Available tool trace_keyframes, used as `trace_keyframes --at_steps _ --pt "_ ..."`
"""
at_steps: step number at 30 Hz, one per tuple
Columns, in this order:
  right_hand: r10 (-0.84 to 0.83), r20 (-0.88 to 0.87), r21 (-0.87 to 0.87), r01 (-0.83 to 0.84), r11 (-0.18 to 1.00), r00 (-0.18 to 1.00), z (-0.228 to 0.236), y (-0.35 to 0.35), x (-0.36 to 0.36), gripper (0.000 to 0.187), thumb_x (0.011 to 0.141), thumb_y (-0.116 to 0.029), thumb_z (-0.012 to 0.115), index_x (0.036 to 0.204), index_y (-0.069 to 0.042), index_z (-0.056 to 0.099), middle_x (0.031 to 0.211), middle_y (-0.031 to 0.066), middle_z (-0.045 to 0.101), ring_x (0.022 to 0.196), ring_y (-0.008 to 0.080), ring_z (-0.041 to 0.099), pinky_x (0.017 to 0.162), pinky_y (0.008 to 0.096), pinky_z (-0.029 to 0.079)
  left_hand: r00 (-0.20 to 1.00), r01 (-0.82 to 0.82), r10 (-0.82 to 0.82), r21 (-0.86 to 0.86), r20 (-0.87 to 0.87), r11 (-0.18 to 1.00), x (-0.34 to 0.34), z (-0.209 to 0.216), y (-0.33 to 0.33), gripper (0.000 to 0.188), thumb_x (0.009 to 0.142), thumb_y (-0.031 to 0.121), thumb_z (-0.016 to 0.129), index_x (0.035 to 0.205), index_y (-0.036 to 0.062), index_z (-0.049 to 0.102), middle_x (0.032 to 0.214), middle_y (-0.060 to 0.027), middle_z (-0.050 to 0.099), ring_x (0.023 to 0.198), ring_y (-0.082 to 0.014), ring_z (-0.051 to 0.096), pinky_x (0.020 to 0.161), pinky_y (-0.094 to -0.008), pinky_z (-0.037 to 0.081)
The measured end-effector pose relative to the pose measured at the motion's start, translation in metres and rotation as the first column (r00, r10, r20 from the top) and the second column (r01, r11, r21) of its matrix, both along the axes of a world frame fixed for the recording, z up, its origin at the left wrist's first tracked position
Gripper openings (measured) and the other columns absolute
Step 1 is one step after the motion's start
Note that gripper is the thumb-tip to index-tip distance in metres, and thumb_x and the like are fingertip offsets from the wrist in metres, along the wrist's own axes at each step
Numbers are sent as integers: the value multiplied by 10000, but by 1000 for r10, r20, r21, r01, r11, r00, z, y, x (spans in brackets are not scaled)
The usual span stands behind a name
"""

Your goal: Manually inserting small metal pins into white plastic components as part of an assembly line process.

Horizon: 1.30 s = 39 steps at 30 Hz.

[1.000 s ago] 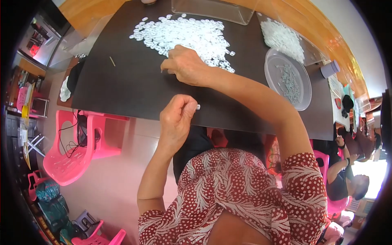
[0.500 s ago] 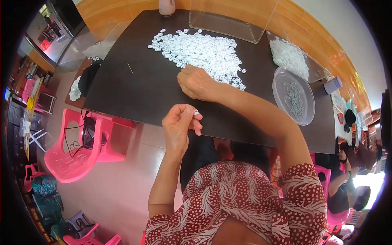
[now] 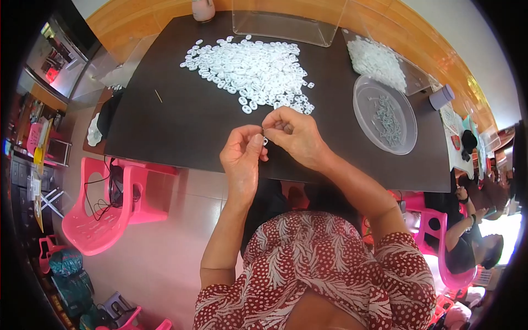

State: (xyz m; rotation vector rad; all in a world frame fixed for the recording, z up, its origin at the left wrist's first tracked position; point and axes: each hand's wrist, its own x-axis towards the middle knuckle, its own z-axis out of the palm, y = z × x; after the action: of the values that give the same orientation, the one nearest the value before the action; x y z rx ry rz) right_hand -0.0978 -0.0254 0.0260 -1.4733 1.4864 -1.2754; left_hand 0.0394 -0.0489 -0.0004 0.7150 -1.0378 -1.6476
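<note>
Between thumb and fingers, my left hand pinches a small white oval plastic piece with a hole showing. My right hand meets it from the right, its thumb and forefinger pinched together right at the piece. Whatever sits in those right fingertips is too small or hidden to name. Both hands are over the front edge of the dark table. Just beyond them spreads a large pile of similar white oval pieces, with a few loose ones at its near edge.
Right of the pile stands a round clear plastic dish holding small grey-green screw-like bits. Behind it lies a heap of translucent white pieces. A thin stick lies at left, a lilac cup at far right. A pink chair stands left.
My right hand has left the near edge of the pile and come back to my left hand, meeting it at the white piece. The view has shifted slightly.
</note>
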Motion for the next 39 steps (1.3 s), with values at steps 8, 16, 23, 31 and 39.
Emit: trace_keyframes --at_steps 8,16,23,31,39 --pt "-204 -20 -203 196 959 979 -17 19 10 87 788 22 583 863 -10 613 722 56 570 668 147 551 603 297 453 1000 -29 29 -17 -8 999 -20 -13 14 78 933 99 514 934 21 508 761 -18 529 614 -72 505 524 -208 437" --pt "-296 -23 -267 279 922 955 -21 30 4 84 762 -2 621 836 -30 650 733 65 559 696 189 539 630 302 445 999 29 -28 -20 45 999 -13 -7 14 81 927 93 521 949 16 509 768 -36 547 582 -79 518 482 -200 438" --pt "-228 117 -107 241 965 966 -20 35 6 60 770 -32 652 830 -36 654 744 28 544 648 88 507 598 236 412 998 53 -52 -60 22 997 -15 -6 12 114 883 44 579 978 -13 549 790 -29 552 616 -87 510 543 -216 436" --pt "-187 371 -19 209 978 910 -17 39 4 82 785 32 628 864 16 614 777 14 609 684 45 547 605 201 453 998 52 -54 59 43 997 -10 -7 14 165 863 11 588 1018 -46 582 752 -33 570 614 -83 528 548 -213 441" --pt "-171 351 -23 192 981 921 -25 38 0 117 763 32 649 872 17 610 770 15 617 696 48 549 613 199 454 997 71 -72 42 41 997 -7 -6 18 102 862 20 594 937 -48 610 759 -39 578 613 -88 534 539 -213 447"
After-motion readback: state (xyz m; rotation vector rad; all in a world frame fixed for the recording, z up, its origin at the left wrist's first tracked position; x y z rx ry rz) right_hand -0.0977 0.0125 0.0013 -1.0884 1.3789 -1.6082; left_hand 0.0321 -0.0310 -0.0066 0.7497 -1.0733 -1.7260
